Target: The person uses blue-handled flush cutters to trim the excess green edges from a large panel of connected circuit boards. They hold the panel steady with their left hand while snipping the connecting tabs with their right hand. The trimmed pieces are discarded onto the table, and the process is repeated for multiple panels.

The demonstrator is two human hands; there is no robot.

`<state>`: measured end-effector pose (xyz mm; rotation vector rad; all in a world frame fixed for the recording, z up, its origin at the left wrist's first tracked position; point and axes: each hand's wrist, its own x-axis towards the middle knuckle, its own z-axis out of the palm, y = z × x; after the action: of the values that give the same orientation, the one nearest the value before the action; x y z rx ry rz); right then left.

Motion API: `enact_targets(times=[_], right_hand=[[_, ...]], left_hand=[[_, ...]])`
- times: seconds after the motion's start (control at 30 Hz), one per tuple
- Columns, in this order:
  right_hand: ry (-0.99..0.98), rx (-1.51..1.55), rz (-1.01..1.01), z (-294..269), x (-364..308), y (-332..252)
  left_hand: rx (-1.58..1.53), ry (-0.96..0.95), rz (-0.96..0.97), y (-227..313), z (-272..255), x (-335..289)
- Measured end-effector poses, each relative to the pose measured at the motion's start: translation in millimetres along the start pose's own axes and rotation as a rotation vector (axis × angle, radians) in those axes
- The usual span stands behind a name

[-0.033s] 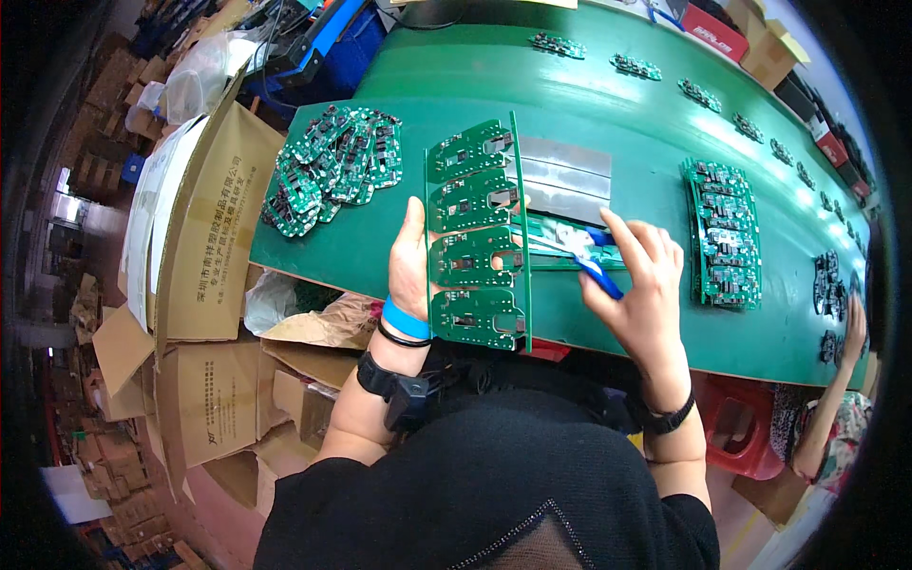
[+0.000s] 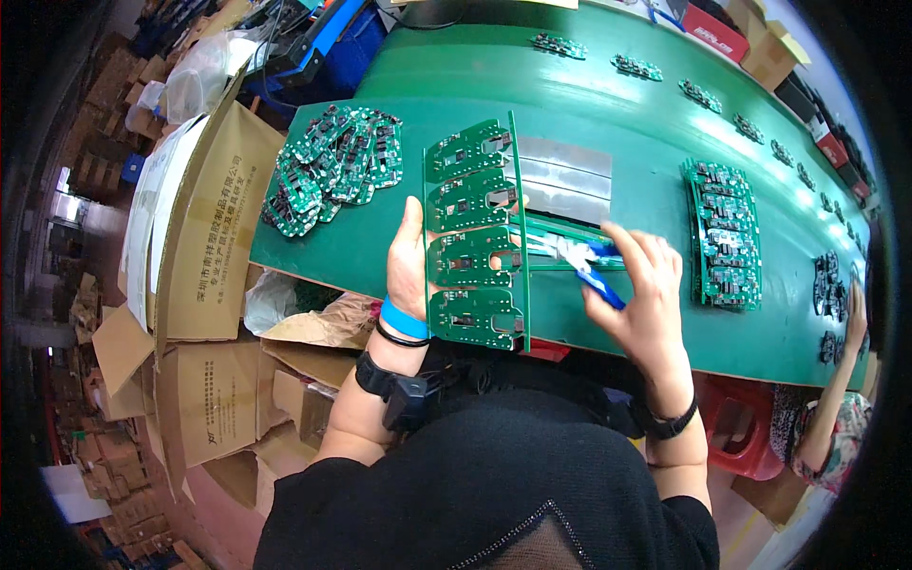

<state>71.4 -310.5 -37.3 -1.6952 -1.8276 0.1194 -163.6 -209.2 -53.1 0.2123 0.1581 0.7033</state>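
Now the left hand [image 2: 410, 271] clamps the green board panel [image 2: 473, 237] upright while the right hand [image 2: 638, 285], beside it, pinches a blue tool [image 2: 597, 280], which looks ready to snap boards apart.

A long green bench [image 2: 608, 123] curves away from the fingers [image 2: 635, 249]. Grey metal strips [image 2: 566, 177] lie on it just beyond the fingers. A heap of small green circuit boards [image 2: 332, 169] rests well to their left, a neat stack of boards [image 2: 724, 236] just to their right, and single small boards [image 2: 635, 66] sit spaced along the far edge.
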Motion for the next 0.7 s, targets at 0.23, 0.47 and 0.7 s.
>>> enact_targets(times=[0.23,0.47,0.7], right_hand=[[-0.204,-0.047,-0.011,-9,-47,20],[-0.01,0.286,0.002,-2,-8,1],[-0.058,0.454,-0.102,7,27,-3]], left_hand=[[0.041,0.006,-0.061,6,1,-1],[-0.112,-0.079,-0.285,-14,16,11],[-0.031,0.045,-0.259,-14,19,8]])
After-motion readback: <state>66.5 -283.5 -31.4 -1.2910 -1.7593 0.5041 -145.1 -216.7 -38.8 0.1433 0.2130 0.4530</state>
